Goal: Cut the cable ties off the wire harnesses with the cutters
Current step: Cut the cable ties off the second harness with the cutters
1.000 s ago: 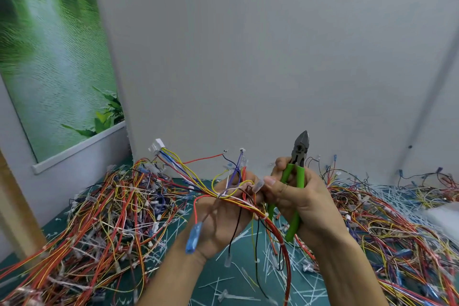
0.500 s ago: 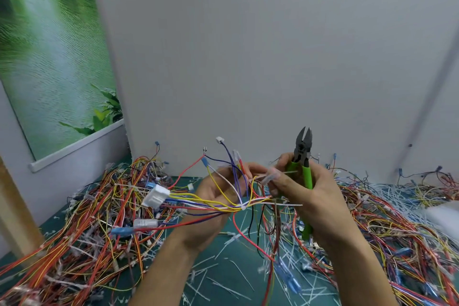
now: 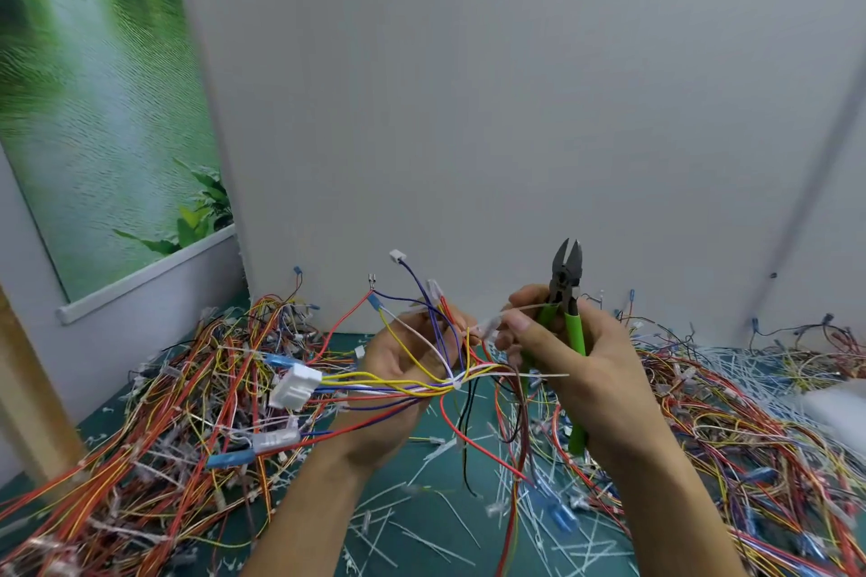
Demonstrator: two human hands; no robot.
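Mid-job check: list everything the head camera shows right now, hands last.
mat: one, dark green, underneath everything.
wire piles: two, mostly red and yellow, left and right on mat.
cut ties: many, white, scattered on mat.
poster: one, green, left wall.
wire harness: one, multicoloured, white connector, raised at centre.
cable tie: one, white, around wire harness.
cutters: one, green handles, dark head, pointing up.
left hand: grips wire harness.
right hand: grips cutters.

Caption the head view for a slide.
Left hand holds a wire harness bound by a cable tie; right hand grips green-handled cutters, tips up.
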